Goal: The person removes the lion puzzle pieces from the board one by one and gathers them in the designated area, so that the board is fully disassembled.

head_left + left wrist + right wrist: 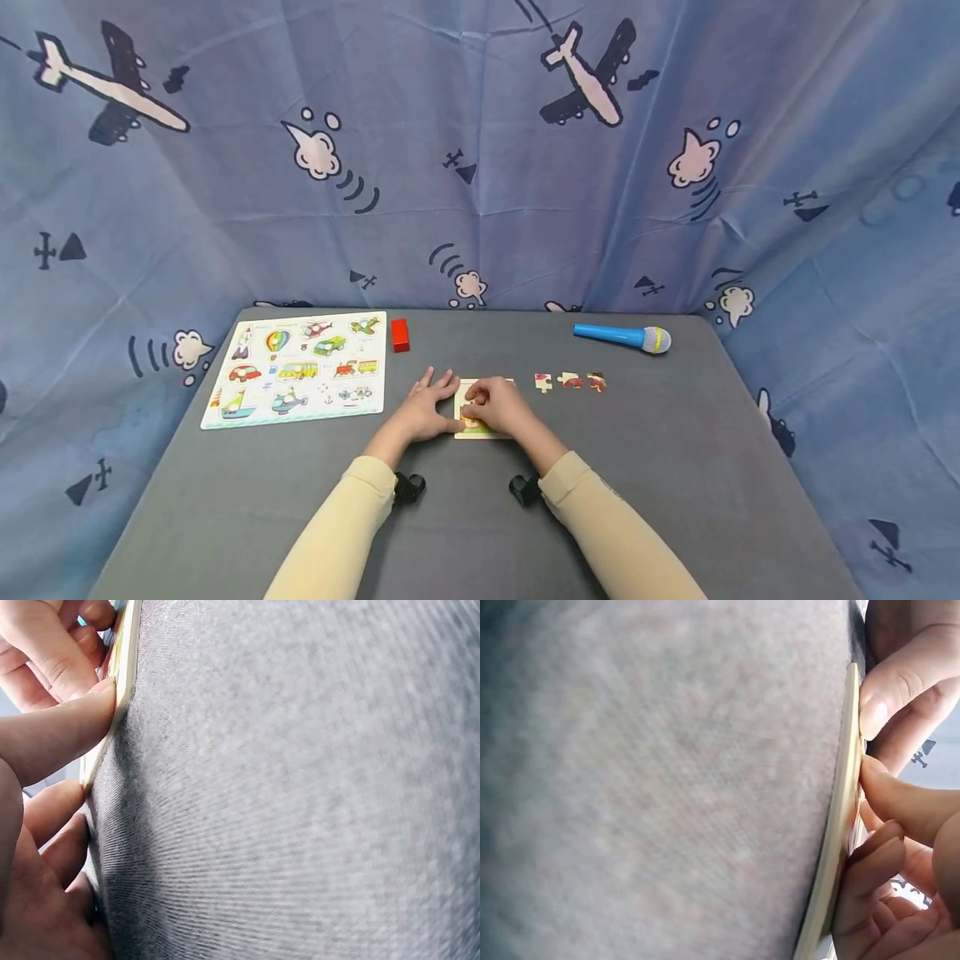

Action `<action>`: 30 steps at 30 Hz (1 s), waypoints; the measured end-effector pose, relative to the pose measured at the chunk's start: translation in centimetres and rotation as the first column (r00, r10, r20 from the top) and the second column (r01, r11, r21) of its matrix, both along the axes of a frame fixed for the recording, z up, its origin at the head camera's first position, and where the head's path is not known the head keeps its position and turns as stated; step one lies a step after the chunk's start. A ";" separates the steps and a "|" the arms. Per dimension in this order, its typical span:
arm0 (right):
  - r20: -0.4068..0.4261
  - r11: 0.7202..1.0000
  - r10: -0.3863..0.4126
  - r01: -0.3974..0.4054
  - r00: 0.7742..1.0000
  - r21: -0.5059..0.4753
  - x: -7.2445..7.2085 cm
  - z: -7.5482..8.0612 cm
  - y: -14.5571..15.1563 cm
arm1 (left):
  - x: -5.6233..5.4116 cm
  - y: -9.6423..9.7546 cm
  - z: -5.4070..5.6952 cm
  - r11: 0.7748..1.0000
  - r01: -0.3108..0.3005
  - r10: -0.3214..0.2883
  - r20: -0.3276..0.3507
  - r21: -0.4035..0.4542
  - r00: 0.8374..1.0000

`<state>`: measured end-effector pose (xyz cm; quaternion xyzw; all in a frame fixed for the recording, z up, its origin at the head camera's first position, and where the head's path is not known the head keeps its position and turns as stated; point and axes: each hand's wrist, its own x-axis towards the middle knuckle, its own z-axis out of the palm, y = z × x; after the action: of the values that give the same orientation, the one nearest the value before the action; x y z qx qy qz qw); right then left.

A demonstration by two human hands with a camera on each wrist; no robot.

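A small wooden jigsaw board [491, 434] with a pale frame lies flat on the grey table. My left hand [426, 410] rests along its left side, fingers spread and thumb on the frame. In the left wrist view that thumb [82, 724] presses the board's edge. Over the board, my right hand [501, 406] has its fingers curled and pinches a puzzle piece [471, 412], which the fingertips mostly hide. Loose puzzle pieces [572, 380] lie in a row to the right of the board.
A white picture puzzle board [322, 392] with vehicles lies at the left. Behind the hands stands a red block [401, 336]. A blue toy microphone [611, 334] lies at the back right. A blue curtain [480, 167] with aeroplanes surrounds the table [675, 467].
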<state>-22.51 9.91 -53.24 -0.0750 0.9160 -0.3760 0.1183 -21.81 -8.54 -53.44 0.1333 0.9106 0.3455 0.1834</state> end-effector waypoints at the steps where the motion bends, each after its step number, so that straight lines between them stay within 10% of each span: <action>1: 0.009 1.000 -0.003 0.003 1.000 0.001 0.1 0.1 0.0 | 0.0 0.0 0.0 1.000 0.000 0.000 0.001 0.004 1.000; 30: 0.115 0.966 -0.006 0.035 0.993 -0.258 0.2 0.2 1.6 | 0.2 0.3 0.0 1.000 -0.006 0.006 0.005 -0.010 1.000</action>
<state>-22.29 11.54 -53.04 -0.0589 0.8514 -0.4975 0.1553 -21.63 -8.28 -53.49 0.1287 0.9123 0.3419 0.1853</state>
